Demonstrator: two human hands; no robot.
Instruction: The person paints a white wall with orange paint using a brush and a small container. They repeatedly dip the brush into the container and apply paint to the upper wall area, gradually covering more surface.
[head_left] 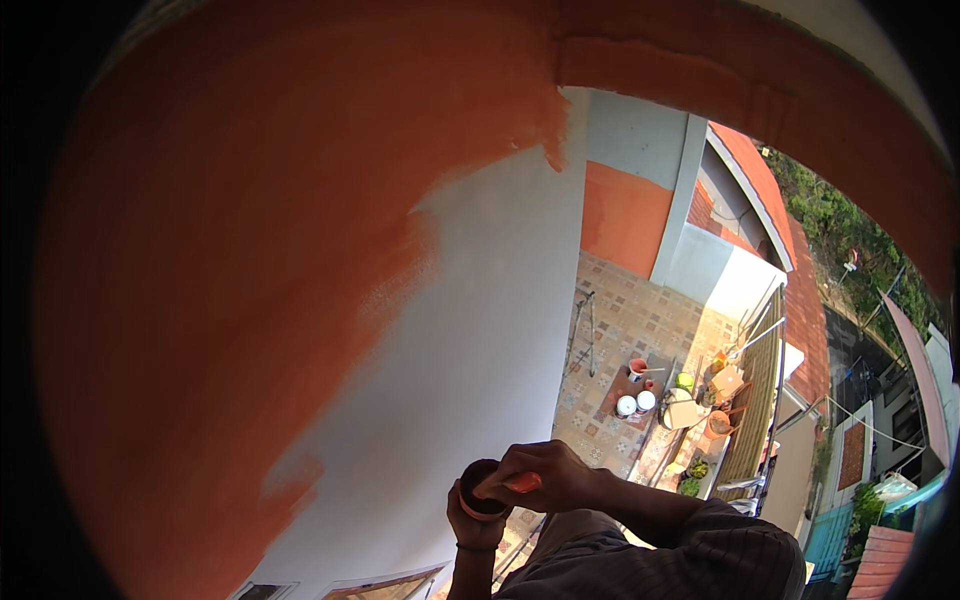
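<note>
My left hand [472, 527] is wrapped round a small round paint pot [486, 514] held in front of my body. The inside of the pot looks dark. Over its rim reaches my right hand [552, 468], fingers closed on a paintbrush [524, 483] whose orange-red end shows beneath the palm. The bristles are hidden, so I cannot tell whether they touch the paint. Ahead and to the left stands a wall partly coated in orange paint [230, 220], with a ragged brushed edge against the white part [480, 290].
I am high above a tiled patio [620, 300]. Down there are white paint buckets [636, 404], an orange-stained bucket [637, 368], a cardboard box [726, 383] and plant pots [718, 424]. An orange-painted beam [700, 65] crosses overhead. A slatted fence [752, 400] runs along the right.
</note>
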